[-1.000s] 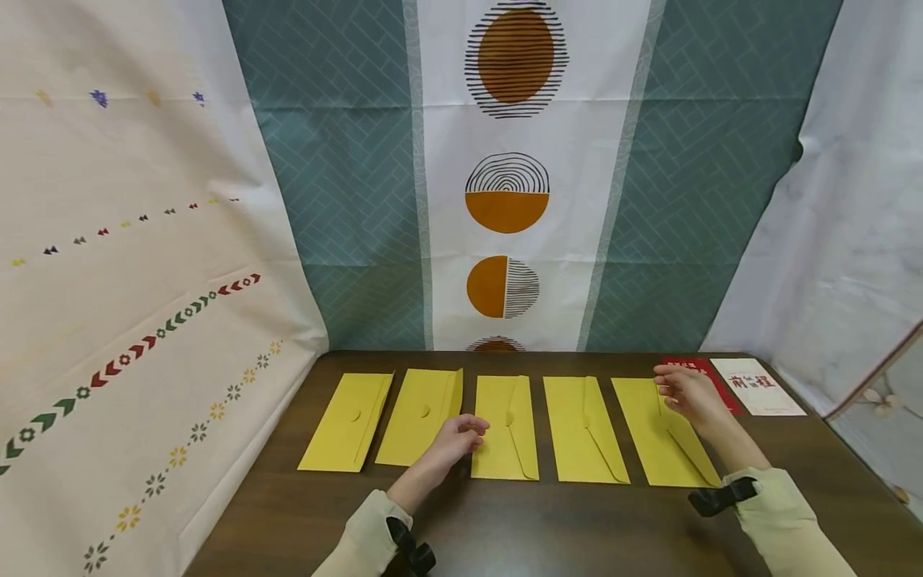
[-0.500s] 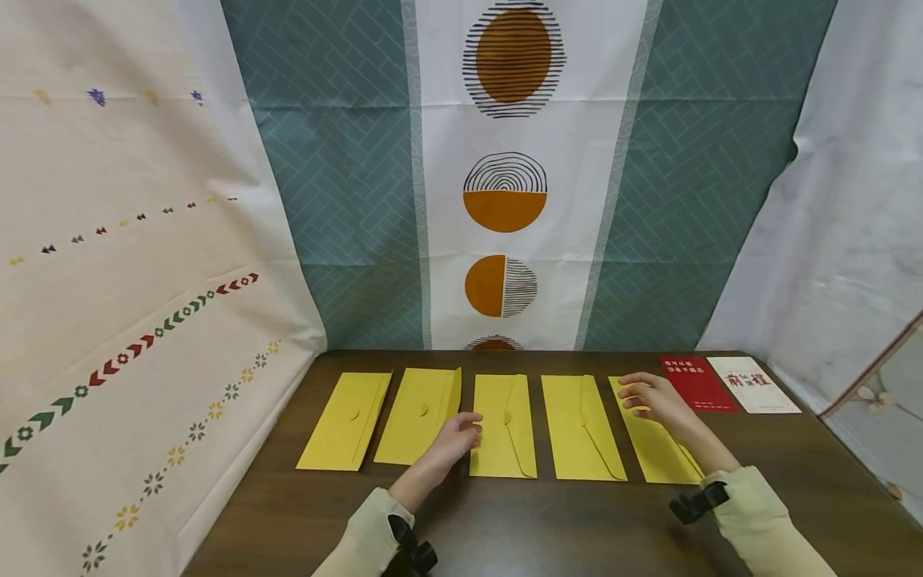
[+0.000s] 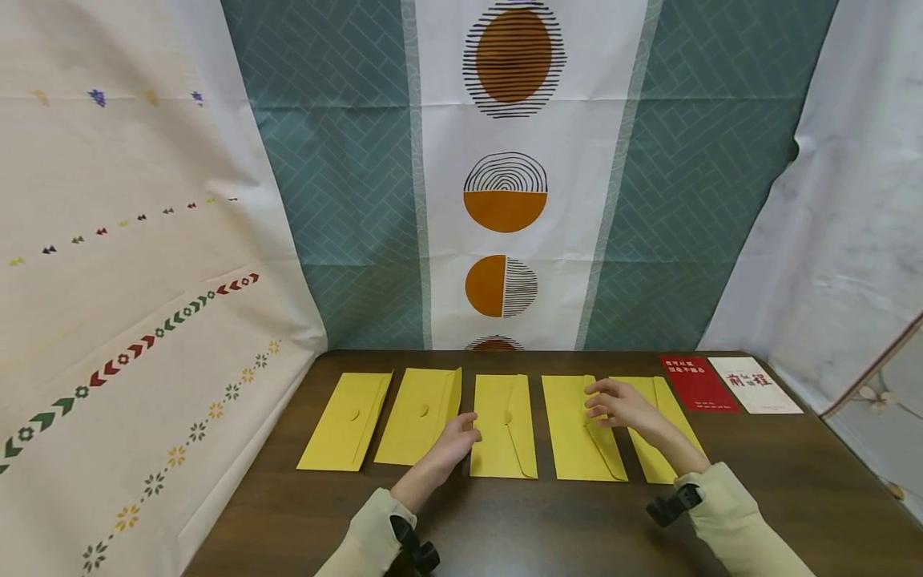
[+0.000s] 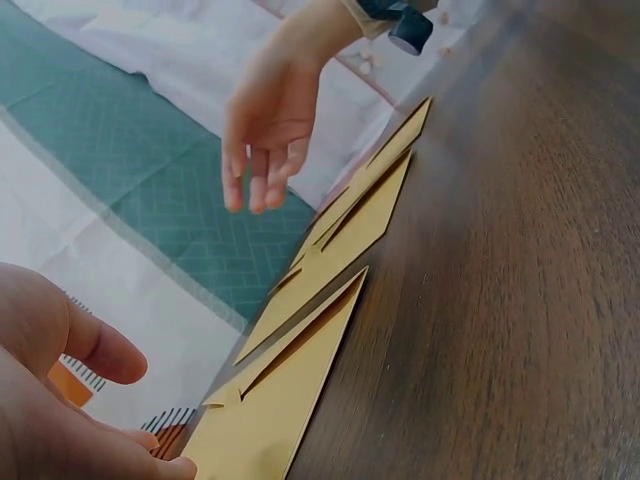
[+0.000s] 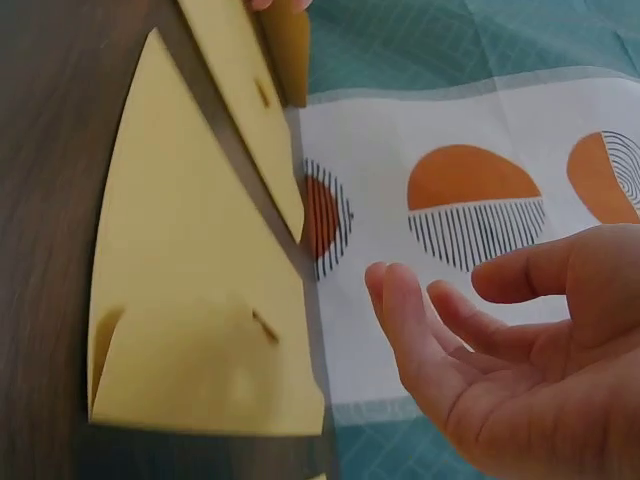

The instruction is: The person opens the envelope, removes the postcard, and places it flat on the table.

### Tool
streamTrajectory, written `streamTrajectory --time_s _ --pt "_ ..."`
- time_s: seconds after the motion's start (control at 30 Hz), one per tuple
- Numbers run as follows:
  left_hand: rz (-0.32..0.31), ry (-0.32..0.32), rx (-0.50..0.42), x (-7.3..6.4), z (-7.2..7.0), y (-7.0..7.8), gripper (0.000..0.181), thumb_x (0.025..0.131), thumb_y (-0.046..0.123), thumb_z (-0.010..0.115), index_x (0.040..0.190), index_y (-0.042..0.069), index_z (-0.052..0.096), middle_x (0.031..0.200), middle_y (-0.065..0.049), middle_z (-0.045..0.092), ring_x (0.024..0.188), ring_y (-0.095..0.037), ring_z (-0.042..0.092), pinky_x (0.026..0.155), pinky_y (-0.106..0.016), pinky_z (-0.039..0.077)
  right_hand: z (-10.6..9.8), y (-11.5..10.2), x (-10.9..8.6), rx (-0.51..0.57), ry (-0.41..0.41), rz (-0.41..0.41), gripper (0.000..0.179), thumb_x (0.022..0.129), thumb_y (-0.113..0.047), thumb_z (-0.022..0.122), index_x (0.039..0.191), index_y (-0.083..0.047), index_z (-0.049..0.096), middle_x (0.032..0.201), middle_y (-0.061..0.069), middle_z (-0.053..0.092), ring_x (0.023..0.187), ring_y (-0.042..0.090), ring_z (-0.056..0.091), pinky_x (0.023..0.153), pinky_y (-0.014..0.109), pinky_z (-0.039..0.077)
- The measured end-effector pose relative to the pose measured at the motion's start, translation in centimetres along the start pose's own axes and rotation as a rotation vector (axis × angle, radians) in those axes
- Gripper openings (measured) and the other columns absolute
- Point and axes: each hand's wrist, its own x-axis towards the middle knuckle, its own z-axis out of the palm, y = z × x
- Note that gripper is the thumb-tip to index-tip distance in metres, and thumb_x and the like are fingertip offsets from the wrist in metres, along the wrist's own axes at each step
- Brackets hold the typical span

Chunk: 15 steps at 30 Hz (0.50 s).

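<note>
Several yellow envelopes lie in a row on the dark wooden table. In the head view my right hand [image 3: 622,405] hovers over the fourth envelope from the left [image 3: 573,453], fingers loosely bent and holding nothing. Its forearm crosses the rightmost envelope [image 3: 656,393] and hides part of it. The right wrist view shows a gap between these fingers [image 5: 400,310] and the nearest envelope [image 5: 200,350]. My left hand [image 3: 454,441], relaxed and holding nothing, is between the second envelope [image 3: 407,421] and the middle envelope [image 3: 497,449]. Diagonal flap edges show on the right-hand envelopes.
The leftmost envelope [image 3: 342,425] lies near the table's left edge. A red card [image 3: 699,385] and a white card [image 3: 757,389] with red lettering lie at the back right. Patterned cloth [image 3: 505,128] hangs behind the dark table [image 3: 534,529].
My right hand has moved left, from over the rightmost envelope to over the fourth one, uncovering the red card. My left hand has stayed nearly still.
</note>
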Motion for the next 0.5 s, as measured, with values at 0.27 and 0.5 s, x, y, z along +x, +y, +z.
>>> streamTrajectory --time_s 0.27,0.5 --pt "-0.015 -0.001 -0.033 0.1 0.1 0.0 0.058 0.090 0.004 0.048 0.143 -0.013 0.030 0.148 -0.037 0.028 0.139 -0.049 0.025 0.111 -0.060 0.027 2.1 -1.0 0.9 0.115 -0.075 0.036 0.043 0.101 -0.012 0.045 0.133 0.015 0.038 0.127 0.036 0.051 0.109 0.035 0.063 0.091 0.041 0.054" --pt "-0.036 0.016 -0.052 0.4 0.1 -0.1 0.059 0.089 0.004 0.047 0.143 -0.013 0.031 0.148 -0.036 0.028 0.139 -0.049 0.026 0.110 -0.060 0.028 4.0 -1.4 1.6 0.192 -0.155 0.037 0.045 0.101 -0.011 0.044 0.135 0.016 0.036 0.130 0.037 0.048 0.114 0.038 0.060 0.092 0.041 0.053"
